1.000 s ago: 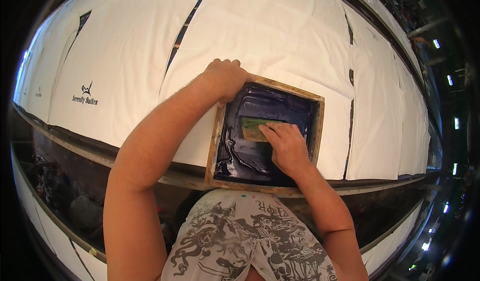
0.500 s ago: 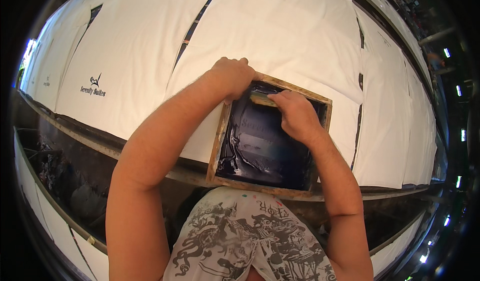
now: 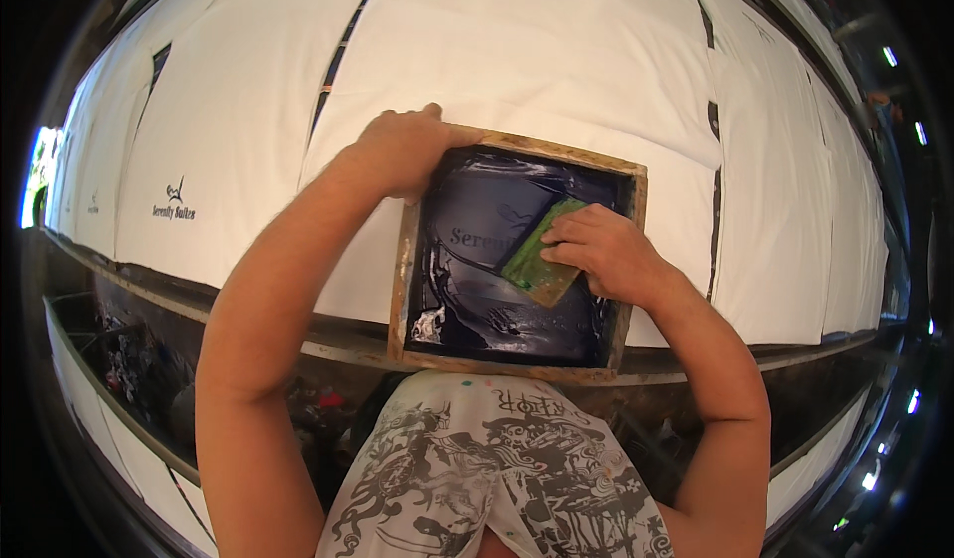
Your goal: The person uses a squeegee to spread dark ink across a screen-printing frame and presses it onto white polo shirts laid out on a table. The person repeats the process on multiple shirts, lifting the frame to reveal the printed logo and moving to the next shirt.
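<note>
A wooden screen-printing frame (image 3: 398, 300) lies on white cloth close in front of me. Dark blue ink coats its mesh (image 3: 477, 195), where the shapes of a small emblem and lettering show. At the frame's far left corner, my left hand (image 3: 405, 153) is closed around the wood. My right hand (image 3: 608, 250) grips a green squeegee (image 3: 542, 282) by its upper part, fingers on the near face. The squeegee slants across the right half of the mesh and covers part of the lettering. Glossy ink is pooled toward the near left inside the frame.
White cloths (image 3: 238, 111) lie side by side along a long table, with dark gaps between them. One cloth at left bears a dark printed emblem (image 3: 175, 192). The table's near edge (image 3: 328, 345) runs before my body, with a dark cluttered space (image 3: 129, 349) below.
My right hand has brought the squeegee from the frame's far side nearer and turned it diagonal. The lettering shows more clearly. My left hand keeps its corner hold; the whole view has shifted slightly.
</note>
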Tool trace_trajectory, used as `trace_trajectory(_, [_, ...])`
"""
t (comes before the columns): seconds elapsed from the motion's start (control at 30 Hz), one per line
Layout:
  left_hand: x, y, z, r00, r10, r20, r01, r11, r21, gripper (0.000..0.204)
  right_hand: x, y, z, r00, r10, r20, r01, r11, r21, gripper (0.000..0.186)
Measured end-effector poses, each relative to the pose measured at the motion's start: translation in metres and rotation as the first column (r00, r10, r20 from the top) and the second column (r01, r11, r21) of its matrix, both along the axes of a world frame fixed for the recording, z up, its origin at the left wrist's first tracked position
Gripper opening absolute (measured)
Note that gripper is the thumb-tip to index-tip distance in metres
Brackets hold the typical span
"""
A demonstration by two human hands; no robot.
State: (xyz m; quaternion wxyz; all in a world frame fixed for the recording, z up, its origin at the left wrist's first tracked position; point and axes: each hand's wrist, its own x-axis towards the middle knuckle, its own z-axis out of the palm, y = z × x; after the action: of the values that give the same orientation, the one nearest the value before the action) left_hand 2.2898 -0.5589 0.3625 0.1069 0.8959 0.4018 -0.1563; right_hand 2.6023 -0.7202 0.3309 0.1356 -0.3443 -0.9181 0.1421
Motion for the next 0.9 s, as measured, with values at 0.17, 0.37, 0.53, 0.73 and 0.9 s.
trace_trajectory(0.17, [0.002, -0.001, 0.002, 1.0, 0.001, -0.011, -0.001, 1.0, -0.02, 0.104, 0.014, -0.057, -0.007, 0.988, -0.153, -0.005, 0.153, 0.987, 0.055, 0.046])
trace_trajectory(0.37, [0.006, -0.002, 0.007, 0.999, 0.031, -0.015, -0.031, 0.999, -0.03, 0.11, -0.042, -0.123, -0.008, 0.929, -0.364, -0.073, 0.37, 0.924, 0.101, 0.044])
trace_trajectory(0.53, [0.003, -0.002, 0.011, 1.0, 0.0, -0.014, 0.0, 1.0, -0.03, 0.113, -0.064, -0.123, 0.007, 0.933, -0.352, -0.076, 0.351, 0.936, -0.025, 0.029])
trace_trajectory(0.73, [0.001, 0.002, 0.006, 1.0, -0.026, -0.005, 0.026, 0.999, -0.028, 0.121, -0.074, -0.021, 0.014, 0.939, -0.34, -0.047, 0.339, 0.941, -0.012, 0.039])
trace_trajectory(0.9, [0.006, 0.0, 0.015, 0.996, -0.016, -0.084, 0.012, 0.998, -0.054, 0.12, -0.096, 0.023, -0.003, 0.887, -0.461, -0.008, 0.461, 0.887, 0.032, 0.043])
